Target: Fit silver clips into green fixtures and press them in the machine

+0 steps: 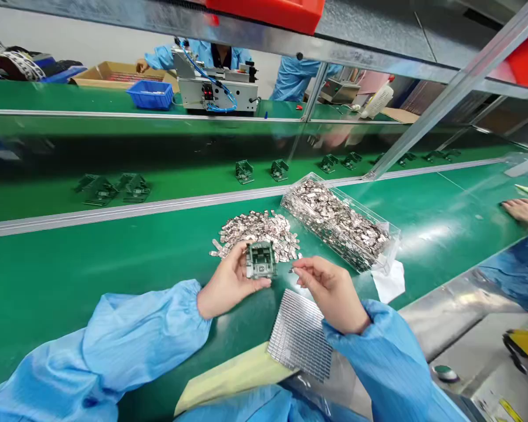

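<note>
My left hand [232,282] holds a small green circuit board assembly [261,259] between thumb and fingers, its face turned up toward me. Just right of it, my right hand [330,288] pinches a tiny dark piece [293,269] at its fingertips, apart from the board. Behind both hands a loose pile of small metal pieces [257,228] lies on the green bench. A clear bin [389,253] full of similar pieces stands to the right of the pile. Below my right hand lies a sheet of small silvery blocks in rows [300,334].
Several board assemblies [244,172] sit on the green belt [193,176] behind a metal rail. White paper [389,282] lies by the bin, yellow paper [233,375] near my lap. Another person's hand [524,212] rests at right. Across stand a machine [217,88] and a blue basket [150,95].
</note>
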### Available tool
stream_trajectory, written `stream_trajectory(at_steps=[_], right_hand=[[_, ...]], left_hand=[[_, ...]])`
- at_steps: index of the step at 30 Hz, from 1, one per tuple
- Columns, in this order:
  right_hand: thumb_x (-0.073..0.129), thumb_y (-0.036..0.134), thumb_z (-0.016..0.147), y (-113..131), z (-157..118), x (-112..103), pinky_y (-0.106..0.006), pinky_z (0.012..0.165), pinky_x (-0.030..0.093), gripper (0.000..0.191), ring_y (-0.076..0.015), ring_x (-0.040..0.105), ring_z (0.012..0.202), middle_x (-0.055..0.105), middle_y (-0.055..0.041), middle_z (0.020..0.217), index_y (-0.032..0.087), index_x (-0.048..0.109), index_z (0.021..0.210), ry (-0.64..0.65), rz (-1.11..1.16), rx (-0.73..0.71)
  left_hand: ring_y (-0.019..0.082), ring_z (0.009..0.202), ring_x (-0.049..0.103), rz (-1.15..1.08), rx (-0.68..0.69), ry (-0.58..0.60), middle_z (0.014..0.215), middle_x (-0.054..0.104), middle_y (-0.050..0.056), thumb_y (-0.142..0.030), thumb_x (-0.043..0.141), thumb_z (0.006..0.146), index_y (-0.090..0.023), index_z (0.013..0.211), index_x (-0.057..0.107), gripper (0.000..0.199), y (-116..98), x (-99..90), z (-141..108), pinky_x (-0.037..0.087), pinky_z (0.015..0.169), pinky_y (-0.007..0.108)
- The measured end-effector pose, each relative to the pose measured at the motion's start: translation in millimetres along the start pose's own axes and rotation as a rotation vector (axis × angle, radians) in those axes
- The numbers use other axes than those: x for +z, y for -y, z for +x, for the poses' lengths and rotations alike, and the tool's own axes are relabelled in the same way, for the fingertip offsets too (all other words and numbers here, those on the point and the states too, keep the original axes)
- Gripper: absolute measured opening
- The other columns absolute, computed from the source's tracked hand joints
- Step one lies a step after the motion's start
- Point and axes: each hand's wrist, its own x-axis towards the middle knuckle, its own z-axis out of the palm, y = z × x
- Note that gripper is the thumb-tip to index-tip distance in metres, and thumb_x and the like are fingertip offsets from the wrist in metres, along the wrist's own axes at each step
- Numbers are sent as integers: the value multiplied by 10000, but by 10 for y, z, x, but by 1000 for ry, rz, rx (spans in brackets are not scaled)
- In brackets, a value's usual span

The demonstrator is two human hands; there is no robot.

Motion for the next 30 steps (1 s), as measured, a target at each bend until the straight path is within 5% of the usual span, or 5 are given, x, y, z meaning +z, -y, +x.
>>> stream_trajectory(at_steps=[5, 9, 16, 30], right_hand=[[656, 350, 829, 94, -561, 40, -263, 540, 488, 157, -153, 600, 562, 666, -8, 627, 204, 703, 796, -17, 185, 175], [660, 237, 788, 78, -750, 141, -286, 662, 483, 85, -174, 592, 741, 635, -30, 789, 226, 715, 725, -207, 87, 23], [689, 231, 795, 23, -843, 244, -376, 914, 432, 98, -233, 559, 1028, 588, -61, 1033, 233, 696, 697, -273, 54, 42], [681, 281, 812, -11, -877, 369, -303, 747, 467, 134, -192, 582, 854, 605, -47, 901, 205, 665, 703, -302, 195, 136]], left_hand=[[157, 929, 684, -59, -11, 129, 1081, 640, 22, -210, 762, 770, -325, 1226, 484, 546, 132, 363, -362, 589, 808, 271], [160, 923, 681, -8, 10, 192, 1068, 642, 32, -226, 707, 830, -338, 1233, 504, 466, 131, 463, -485, 578, 800, 261], [183, 914, 671, 50, 10, 217, 1082, 645, 49, -277, 702, 838, -334, 1244, 515, 451, 123, 521, -554, 571, 781, 281], [125, 762, 558, 279, 76, 189, 933, 604, 34, -309, 540, 952, -232, 1243, 504, 303, 215, 442, -589, 459, 668, 221]])
